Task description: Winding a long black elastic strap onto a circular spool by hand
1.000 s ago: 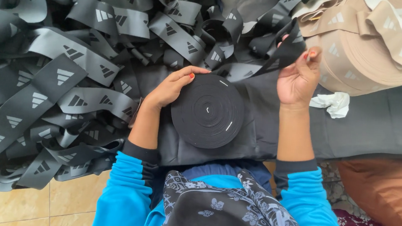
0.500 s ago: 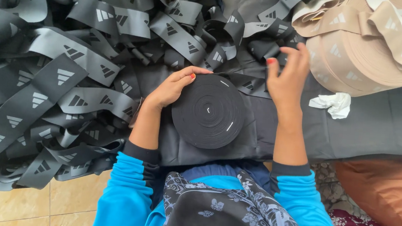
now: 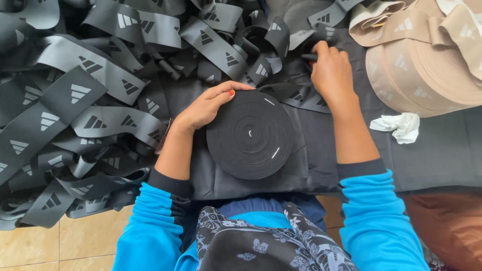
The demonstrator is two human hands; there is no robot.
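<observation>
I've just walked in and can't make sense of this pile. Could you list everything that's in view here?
roll of band: one, black, flat on the dark cloth in the middle, right in front of the person
loose band: a long tangled heap, dark grey with pale triangle marks, left and top
big roll: one, beige with pale marks, top right, loose end draped over it
dark cloth: one, charcoal, spread under the rolls
crumpled scrap: one, white, on the cloth below the beige roll
cushion: one, brown, lower right
floor tiles: tan, lower left
left hand: rests on the black roll's left edge
right hand: reaches into the loose band, gripping a strip
</observation>
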